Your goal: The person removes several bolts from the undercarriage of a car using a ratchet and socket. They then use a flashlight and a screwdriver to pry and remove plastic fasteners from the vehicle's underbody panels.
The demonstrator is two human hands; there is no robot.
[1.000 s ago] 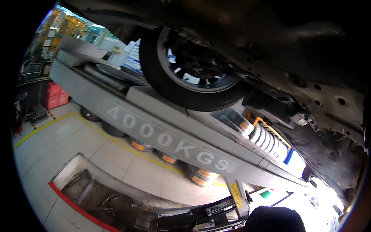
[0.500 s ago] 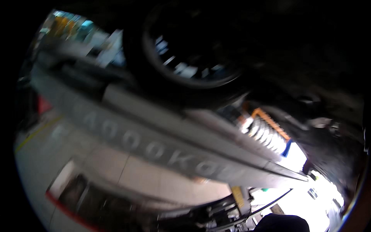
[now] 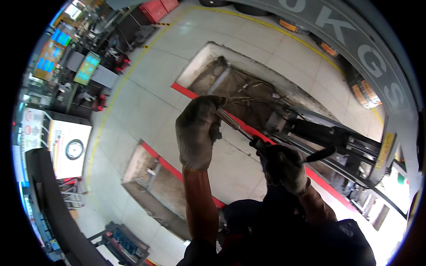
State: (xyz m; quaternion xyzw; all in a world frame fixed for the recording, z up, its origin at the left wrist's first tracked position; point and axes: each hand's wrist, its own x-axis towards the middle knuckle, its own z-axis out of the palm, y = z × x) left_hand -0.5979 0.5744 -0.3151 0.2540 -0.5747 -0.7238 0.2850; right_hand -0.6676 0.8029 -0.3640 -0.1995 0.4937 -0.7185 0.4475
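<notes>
Both my hands wear grey, dirt-marked gloves. In front of me, my left hand [image 3: 197, 131] is closed, its fingers at the far end of a metal socket [image 3: 228, 119]. From the socket a thin extension bar [image 3: 245, 134] runs down and right to a dark tool. My right hand [image 3: 286, 168] wraps round that tool's body; a black handle-like part [image 3: 320, 154] sticks out past it to the right. The glove hides most of the body, so its exact kind cannot be made out.
Two red-edged floor pits [image 3: 153, 170] lie below my arms; the farther holds black lift arms [image 3: 333, 133]. A grey lift beam [image 3: 355, 40] curves across the upper right, tyres [image 3: 364, 91] behind it. At left stand a white display board [image 3: 69, 148] and cluttered benches [image 3: 73, 95].
The view has swung down from the dark wheel and vehicle underside to the floor. Both gloved hands and the socket tool have come into view.
</notes>
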